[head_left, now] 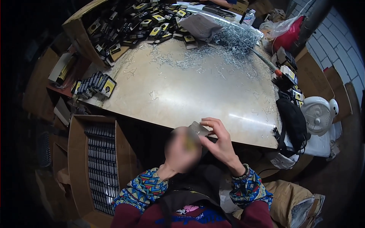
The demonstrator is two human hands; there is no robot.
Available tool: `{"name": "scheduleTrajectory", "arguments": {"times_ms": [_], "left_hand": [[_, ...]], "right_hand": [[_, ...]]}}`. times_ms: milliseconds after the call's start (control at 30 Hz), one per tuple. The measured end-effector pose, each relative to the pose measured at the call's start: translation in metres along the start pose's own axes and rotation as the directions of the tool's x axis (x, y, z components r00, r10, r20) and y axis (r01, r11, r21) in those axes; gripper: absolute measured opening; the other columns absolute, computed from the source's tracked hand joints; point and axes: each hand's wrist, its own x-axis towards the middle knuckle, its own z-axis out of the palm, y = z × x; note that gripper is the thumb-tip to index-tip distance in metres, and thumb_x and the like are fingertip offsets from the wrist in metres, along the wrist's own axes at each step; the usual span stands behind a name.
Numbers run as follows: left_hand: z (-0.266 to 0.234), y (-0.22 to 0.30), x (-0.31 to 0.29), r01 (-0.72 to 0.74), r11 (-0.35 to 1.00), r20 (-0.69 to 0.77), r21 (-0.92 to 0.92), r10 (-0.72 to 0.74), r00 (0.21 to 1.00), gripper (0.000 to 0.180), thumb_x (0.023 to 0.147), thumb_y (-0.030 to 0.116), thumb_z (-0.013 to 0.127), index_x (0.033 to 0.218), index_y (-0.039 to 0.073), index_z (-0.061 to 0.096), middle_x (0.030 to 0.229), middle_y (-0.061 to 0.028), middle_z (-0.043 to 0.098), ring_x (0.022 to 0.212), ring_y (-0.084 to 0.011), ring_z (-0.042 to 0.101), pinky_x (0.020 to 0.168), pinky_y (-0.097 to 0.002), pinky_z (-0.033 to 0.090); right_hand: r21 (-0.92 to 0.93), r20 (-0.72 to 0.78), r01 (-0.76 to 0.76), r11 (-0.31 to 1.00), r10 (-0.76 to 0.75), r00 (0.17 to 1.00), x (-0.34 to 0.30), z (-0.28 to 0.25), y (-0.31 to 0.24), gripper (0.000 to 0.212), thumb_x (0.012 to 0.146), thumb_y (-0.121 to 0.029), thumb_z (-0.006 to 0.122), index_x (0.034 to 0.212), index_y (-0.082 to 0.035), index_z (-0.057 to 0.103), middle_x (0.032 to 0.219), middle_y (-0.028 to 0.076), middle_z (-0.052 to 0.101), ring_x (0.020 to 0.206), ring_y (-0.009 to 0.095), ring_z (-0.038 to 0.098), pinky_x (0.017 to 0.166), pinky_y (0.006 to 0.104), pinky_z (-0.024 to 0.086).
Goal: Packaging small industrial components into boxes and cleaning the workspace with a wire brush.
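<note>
Just off the table's near edge, both my hands meet at a small cardboard box (198, 128) with its grey end facing up. My left hand (178, 152) is closed around its lower part; blur covers most of those fingers, with a yellow patch showing through. The thumb and fingers of my right hand (222, 146) are bent around the grey end. Ahead lies the wooden table (171, 95), strewn with thin bent metal pieces. A heap of those metal pieces (235, 41) lies at its far right. Black-and-yellow boxes (156, 31) are piled at the far left.
A row of packed boxes (108, 86) stands on the table's left corner. Below left, a carton (78, 129) holds rows of dark boxes. At right are a black bag (292, 119), a white fan (316, 117) and a stick with an orange part (266, 62).
</note>
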Motion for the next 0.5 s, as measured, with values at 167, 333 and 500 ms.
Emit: {"name": "scheduleTrajectory", "arguments": {"times_ms": [167, 333, 500], "left_hand": [[0.002, -0.006, 0.0, -0.148, 0.975, -0.064, 0.163, 0.161, 0.985, 0.074, 0.069, 0.015, 0.081, 0.131, -0.001, 0.043, 0.111, -0.0212, 0.06, 0.097, -0.036, 0.065, 0.081, -0.0378, 0.053], [-0.005, -0.006, 0.002, -0.15, 0.972, -0.047, 0.178, 0.161, 0.986, 0.077, 0.067, 0.012, 0.08, 0.132, -0.001, 0.042, 0.113, -0.0222, 0.059, 0.101, -0.038, 0.063, 0.083, -0.0398, 0.053], [-0.008, -0.006, 0.0, -0.107, 0.985, -0.069, 0.139, 0.118, 0.991, 0.079, 0.068, 0.011, 0.079, 0.134, -0.001, 0.039, 0.116, -0.0219, 0.059, 0.102, -0.0356, 0.063, 0.086, -0.0387, 0.053]], "right_hand": [[0.009, -0.05, -0.04, 0.999, 0.04, 0.998, 0.004, 0.014, 0.002, 0.018, 0.083, -0.009, 0.071, 0.099, -0.003, 0.067, 0.119, 0.014, 0.058, 0.11, 0.029, 0.056, 0.082, 0.0353, 0.052], [-0.116, -0.088, -0.032, 0.993, 0.021, 0.996, 0.004, 0.016, 0.011, 0.012, 0.081, -0.01, 0.071, 0.089, -0.002, 0.069, 0.113, 0.015, 0.062, 0.106, 0.03, 0.055, 0.08, 0.0373, 0.05], [0.244, -0.026, -0.234, 0.941, 0.248, 0.968, 0.003, 0.009, 0.003, 0.017, 0.093, -0.01, 0.063, 0.106, 0.001, 0.067, 0.118, 0.011, 0.063, 0.1, 0.016, 0.061, 0.083, 0.0277, 0.05]]}}
